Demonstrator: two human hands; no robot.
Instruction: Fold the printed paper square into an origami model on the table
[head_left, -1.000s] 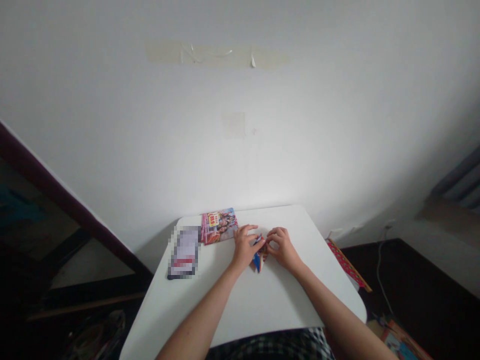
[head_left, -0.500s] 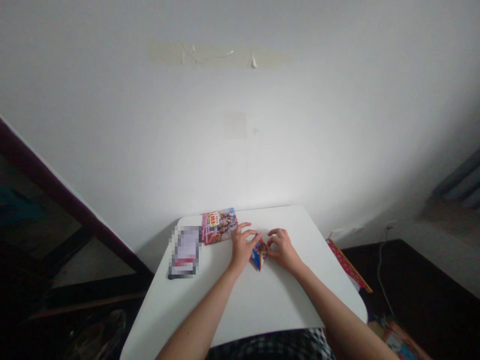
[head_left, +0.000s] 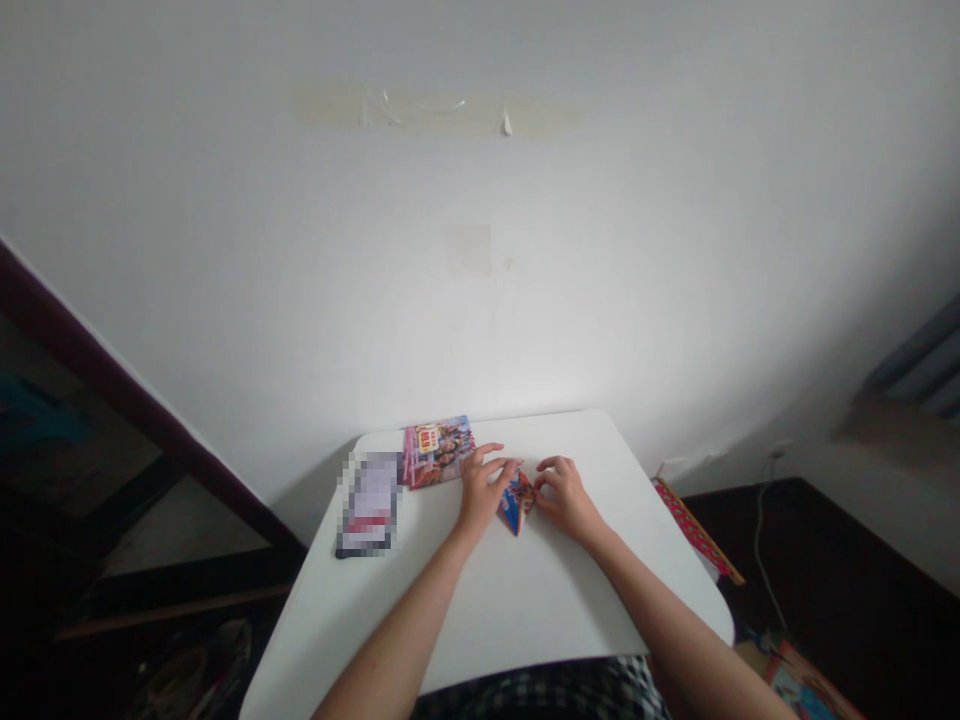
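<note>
Between my two hands, a small folded piece of printed paper [head_left: 515,508], blue with orange and white, lies on the white table [head_left: 540,610] with a pointed end toward me. My left hand [head_left: 481,487] has thumb and index finger closed on its upper left edge, the other fingers stretched out. At the paper's right edge, my right hand [head_left: 562,496] pinches with thumb and index finger, the rest curled. Just beyond my left hand lie colourful printed flyers [head_left: 439,452], partly covered by its fingers.
A blurred-out phone-like object [head_left: 371,503] lies at the table's left side. The white wall [head_left: 480,340] stands right behind the table. Right of the table are a red patterned item with a wooden rod [head_left: 697,530] and a cable [head_left: 761,550].
The folded paper has shifted very slightly away from me and to the left. My left fingers have moved a little over its top; my right hand stays almost in place.
</note>
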